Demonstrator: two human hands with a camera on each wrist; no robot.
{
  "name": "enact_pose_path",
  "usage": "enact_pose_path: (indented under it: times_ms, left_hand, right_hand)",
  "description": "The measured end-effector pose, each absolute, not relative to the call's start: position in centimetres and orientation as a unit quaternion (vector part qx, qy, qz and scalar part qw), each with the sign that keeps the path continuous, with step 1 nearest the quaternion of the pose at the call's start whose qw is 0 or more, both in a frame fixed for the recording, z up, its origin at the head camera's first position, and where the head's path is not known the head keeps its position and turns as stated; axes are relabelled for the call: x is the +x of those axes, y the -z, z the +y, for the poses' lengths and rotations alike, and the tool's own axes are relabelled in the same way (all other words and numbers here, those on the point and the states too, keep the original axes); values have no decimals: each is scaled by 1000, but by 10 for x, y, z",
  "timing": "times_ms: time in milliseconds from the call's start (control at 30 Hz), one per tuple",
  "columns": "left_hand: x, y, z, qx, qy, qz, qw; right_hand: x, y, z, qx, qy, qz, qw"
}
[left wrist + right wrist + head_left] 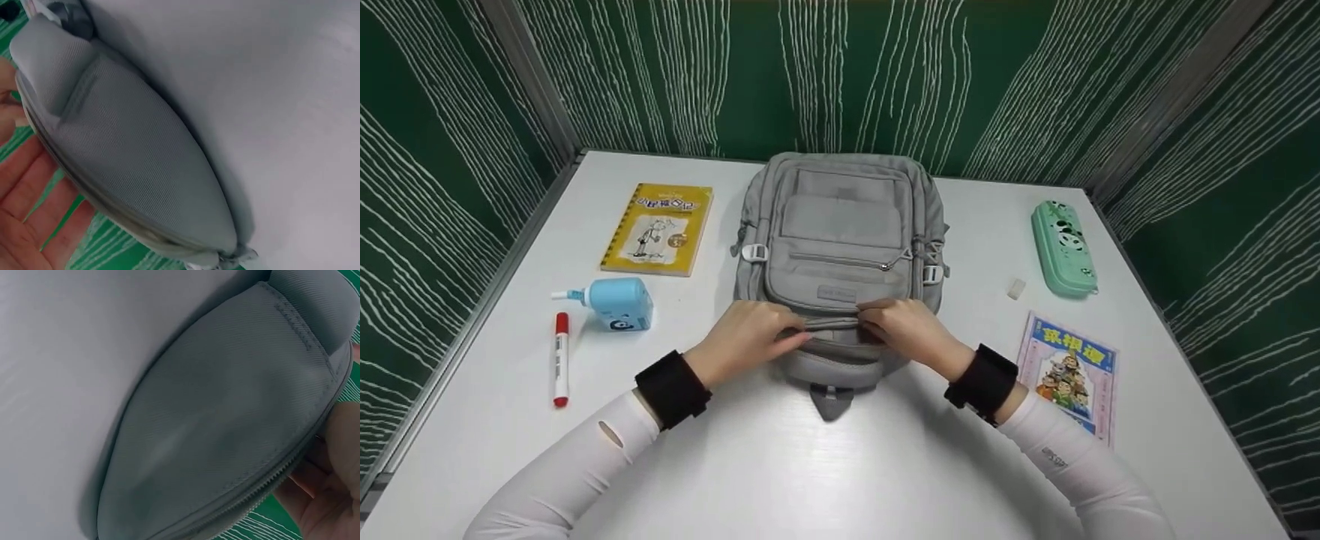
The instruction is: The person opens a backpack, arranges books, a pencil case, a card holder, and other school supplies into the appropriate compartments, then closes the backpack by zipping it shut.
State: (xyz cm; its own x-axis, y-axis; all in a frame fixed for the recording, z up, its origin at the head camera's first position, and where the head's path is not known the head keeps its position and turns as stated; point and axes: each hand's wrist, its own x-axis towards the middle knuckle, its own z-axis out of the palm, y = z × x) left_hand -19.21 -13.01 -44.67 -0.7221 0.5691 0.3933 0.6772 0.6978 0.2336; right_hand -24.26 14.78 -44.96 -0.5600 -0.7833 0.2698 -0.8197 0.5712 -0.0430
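A grey backpack lies on the white table, its front pockets facing up and a strap loop pointing toward me. At its near end a zipped compartment gapes open. My left hand pinches the upper edge of this opening on the left, and my right hand pinches the same edge on the right. In the left wrist view, the left hand's other fingers spread below the zip edge. Several fingers of the right hand curl by the zipper in the right wrist view. The compartment's inside is mostly hidden.
Left of the backpack are a yellow book, a blue bottle with a white nozzle and a red-capped marker. To the right lie a green panda pencil case, a small eraser and a picture booklet, partly under the right forearm.
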Motion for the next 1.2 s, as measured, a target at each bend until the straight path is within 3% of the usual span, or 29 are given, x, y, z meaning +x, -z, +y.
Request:
enact_pose_path:
  times_ms: [200,800,967,1200]
  left_hand:
    - [-207,436,-155,-276,192,-930,149]
    - [-287,404,-244,59,191,-978,51]
    - [-300,403,-249,131,146,-980,-20]
    - [-297,399,-243,173,132,-959,-179]
  right_hand:
    - [-245,439,149,448,-106,-880,119]
    - [-257,405,154,413,-190,-880,138]
    - [-256,404,154,412,-188,-882,129]
    - [-255,403,155,413,-174,-884,132]
